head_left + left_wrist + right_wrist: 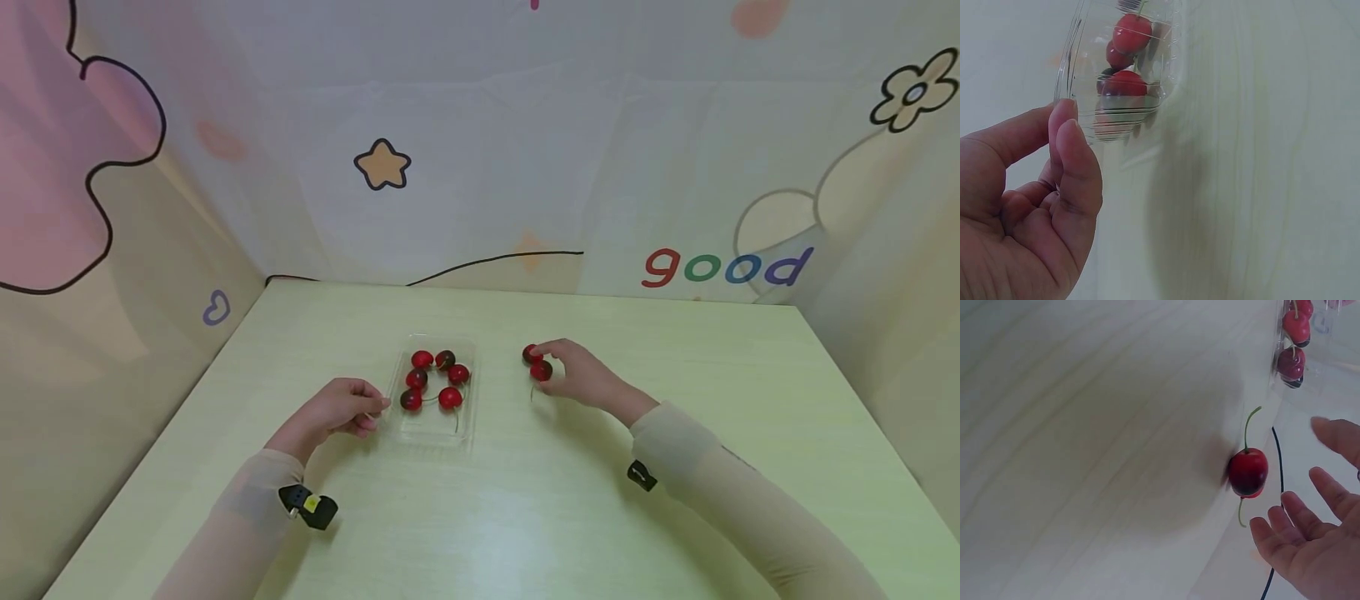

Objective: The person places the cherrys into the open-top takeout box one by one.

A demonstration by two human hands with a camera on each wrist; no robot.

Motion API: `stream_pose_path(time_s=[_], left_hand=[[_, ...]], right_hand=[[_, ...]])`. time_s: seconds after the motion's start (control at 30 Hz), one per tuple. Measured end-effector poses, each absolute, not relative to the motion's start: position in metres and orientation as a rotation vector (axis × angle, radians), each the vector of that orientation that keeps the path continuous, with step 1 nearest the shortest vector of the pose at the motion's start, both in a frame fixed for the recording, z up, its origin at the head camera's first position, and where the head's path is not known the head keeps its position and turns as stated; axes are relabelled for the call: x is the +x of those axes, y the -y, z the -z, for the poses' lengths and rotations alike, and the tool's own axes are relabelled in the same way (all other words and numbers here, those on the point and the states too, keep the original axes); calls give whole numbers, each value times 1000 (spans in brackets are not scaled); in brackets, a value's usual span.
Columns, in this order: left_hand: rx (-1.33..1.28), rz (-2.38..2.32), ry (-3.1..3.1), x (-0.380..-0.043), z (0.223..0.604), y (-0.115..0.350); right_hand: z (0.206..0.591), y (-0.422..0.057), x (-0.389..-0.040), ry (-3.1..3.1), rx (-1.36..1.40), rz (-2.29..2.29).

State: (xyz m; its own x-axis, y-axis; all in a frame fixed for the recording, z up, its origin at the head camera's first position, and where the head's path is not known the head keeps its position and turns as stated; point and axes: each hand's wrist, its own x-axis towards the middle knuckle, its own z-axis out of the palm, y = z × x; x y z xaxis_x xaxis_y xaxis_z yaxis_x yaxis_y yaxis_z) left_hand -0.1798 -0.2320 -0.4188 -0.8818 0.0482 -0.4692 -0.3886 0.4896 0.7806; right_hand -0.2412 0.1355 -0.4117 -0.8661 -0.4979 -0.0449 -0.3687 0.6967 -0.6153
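A clear plastic tray [431, 433] lies on the table with several red cherries [450, 398] inside. My left hand [341, 410] pinches the tray's left rim between thumb and fingers; the left wrist view shows the fingertips [1072, 134] right at the plastic edge. To the right of the tray, two loose cherries [541, 370] sit close together on the table. Around their far side and right side my right hand [588, 379] is spread. The right wrist view has its fingers [1300, 515] relaxed and parted, beside the front cherry [1248, 470] with its green stem.
The pale wooden table [495, 533] reaches back to a printed cloth backdrop [480, 183] with a star and the word "good". Cloth also hangs at both sides. Small black devices [309, 506] are strapped at the sleeves.
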Motion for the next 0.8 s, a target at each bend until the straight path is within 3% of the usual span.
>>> stream_pose_path(time_s=[0.8], left_hand=[[-264, -1339, -2334, -176, 415, 230]], right_hand=[[426, -133, -258, -2734, -551, 692]])
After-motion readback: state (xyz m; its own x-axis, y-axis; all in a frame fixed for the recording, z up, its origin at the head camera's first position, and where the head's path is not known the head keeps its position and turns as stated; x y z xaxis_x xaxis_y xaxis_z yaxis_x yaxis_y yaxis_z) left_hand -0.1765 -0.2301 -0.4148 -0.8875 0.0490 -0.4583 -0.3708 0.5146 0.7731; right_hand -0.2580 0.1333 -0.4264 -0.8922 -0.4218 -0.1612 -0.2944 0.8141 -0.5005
